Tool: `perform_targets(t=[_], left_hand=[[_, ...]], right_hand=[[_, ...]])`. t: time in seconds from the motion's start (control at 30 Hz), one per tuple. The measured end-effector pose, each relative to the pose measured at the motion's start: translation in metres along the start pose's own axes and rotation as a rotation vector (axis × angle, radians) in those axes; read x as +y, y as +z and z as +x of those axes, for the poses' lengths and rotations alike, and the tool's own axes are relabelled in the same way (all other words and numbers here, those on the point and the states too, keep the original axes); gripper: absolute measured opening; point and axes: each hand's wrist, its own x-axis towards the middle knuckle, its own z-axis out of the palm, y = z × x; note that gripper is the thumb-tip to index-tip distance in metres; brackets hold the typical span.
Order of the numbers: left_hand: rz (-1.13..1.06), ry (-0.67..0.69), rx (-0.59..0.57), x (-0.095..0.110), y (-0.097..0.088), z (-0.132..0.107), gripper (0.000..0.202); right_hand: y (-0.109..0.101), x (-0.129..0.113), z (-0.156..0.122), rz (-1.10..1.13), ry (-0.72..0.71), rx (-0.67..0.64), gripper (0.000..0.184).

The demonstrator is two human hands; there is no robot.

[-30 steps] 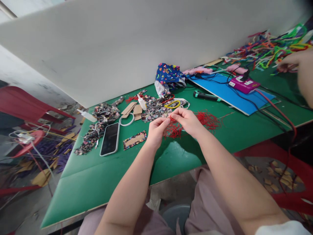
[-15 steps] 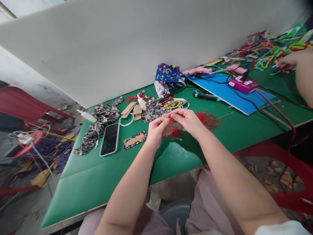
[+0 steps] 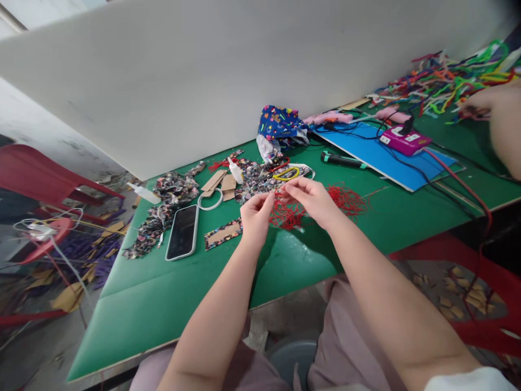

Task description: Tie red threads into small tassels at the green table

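My left hand (image 3: 255, 217) and my right hand (image 3: 310, 200) are raised just over a tangle of red string (image 3: 347, 200). Both are closed in a pinch, with a bit of red strand showing between the fingertips. Where each end of it lies is hidden by the fingers. Left of my left hand is a cardboard strip edged in floral fabric (image 3: 223, 234). Beyond my hands lie scissors with yellow handles (image 3: 286, 174), on dark floral fabric scraps (image 3: 253, 179).
A phone (image 3: 182, 232), a white ring (image 3: 210, 200), squeeze bottles (image 3: 235, 170) and cardboard pieces (image 3: 214, 182) lie leftward. On the right are a cutter knife (image 3: 342, 159), a blue board (image 3: 391, 168), a purple power strip (image 3: 405, 140) with cables, and another person's arm (image 3: 507, 122).
My left hand has shifted a little to the left, so the gap between my hands is wider. My right hand has barely moved.
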Motion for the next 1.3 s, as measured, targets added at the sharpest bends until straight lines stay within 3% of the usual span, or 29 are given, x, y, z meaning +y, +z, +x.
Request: perform_targets(t=[0.1,0.33,1.07,1.3], left_hand=[[0.158,0.13,-0.013,0.0012,0.0013,-0.0021,0.021],[0.315,0.189,-0.027,0.0024,0.0018,-0.0054,0.022],[0.254,0.17,-0.018,0.0035,0.0013,-0.0043,0.019],[0.241,0.168,-0.024,0.0022,0.0008,-0.0041,0.02]], right_hand=[[0.0004,0.0016,0.0,-0.049,0.013,0.006,0.017],[0.0007,0.003,-0.0008,-0.084,0.016,-0.001,0.02],[0.0044,0.0006,-0.0013,-0.028,0.057,0.058,0.012],[0.0045,0.0005,-0.0008,0.023,0.063,0.042,0.018]])
